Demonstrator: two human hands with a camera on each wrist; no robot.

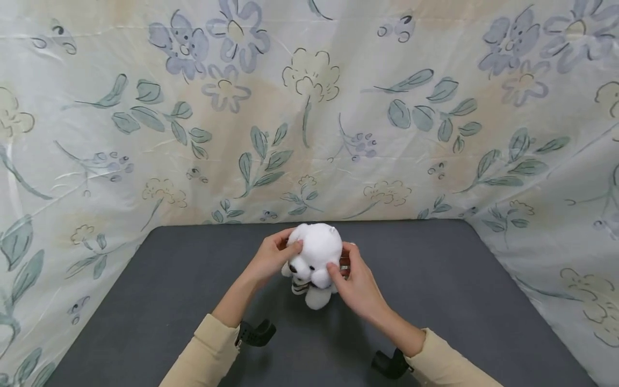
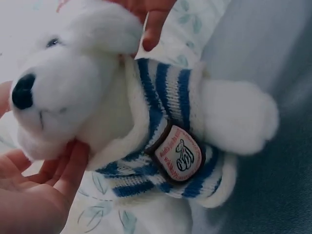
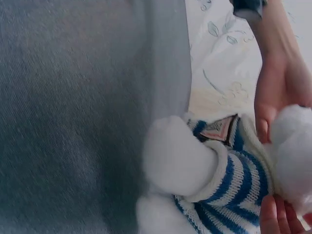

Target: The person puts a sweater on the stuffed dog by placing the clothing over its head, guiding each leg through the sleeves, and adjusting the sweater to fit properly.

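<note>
A white plush dog [image 1: 319, 244] with a black nose is held up over the dark table. It wears a blue-and-white striped knitted sweater [image 2: 168, 92] with a stitched patch [image 2: 178, 153] on the chest. My left hand [image 1: 268, 258] grips one side of its head, thumb on the front and fingers underneath in the left wrist view. On the other side, my right hand [image 1: 359, 285] holds the head between thumb and fingers. White stubby limbs [image 3: 178, 156] stick out of the sweater in the right wrist view.
The dark grey tabletop [image 1: 164, 301] stretches beneath both arms. A floral-patterned cloth [image 1: 309, 161] hangs behind the table and along its sides. Black bands [image 1: 256, 333] are strapped at both wrists, by the beige sleeves [image 1: 208, 349].
</note>
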